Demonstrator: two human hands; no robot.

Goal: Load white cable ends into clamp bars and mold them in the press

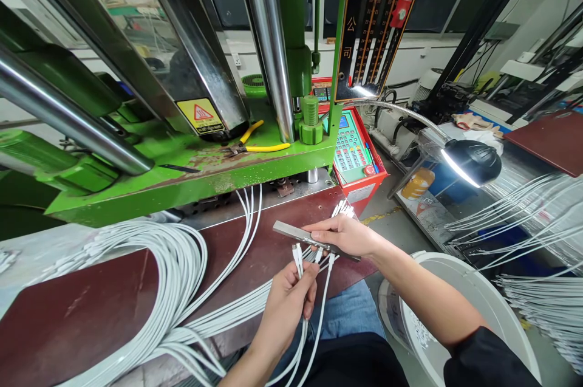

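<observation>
My left hand (286,299) pinches a few white cables (298,258) just below their plug ends, which point upward. My right hand (348,235) grips a flat metal bar (291,231) with a darker lower end, held slantwise over the plugs. Whether the bar touches any plug, I cannot tell. One more white cable (324,299) hangs beside my left hand with its plug near the bar. Past my right hand, a cluster of white cable ends (342,209) lies on the brown board (232,226).
A large looped bundle of white cables (186,265) covers the left side. The green press (218,171) stands ahead, with yellow-handled pliers (266,147) on its ledge. A red control box (376,183), a lit lamp (473,162) and a white bucket (514,326) are to the right.
</observation>
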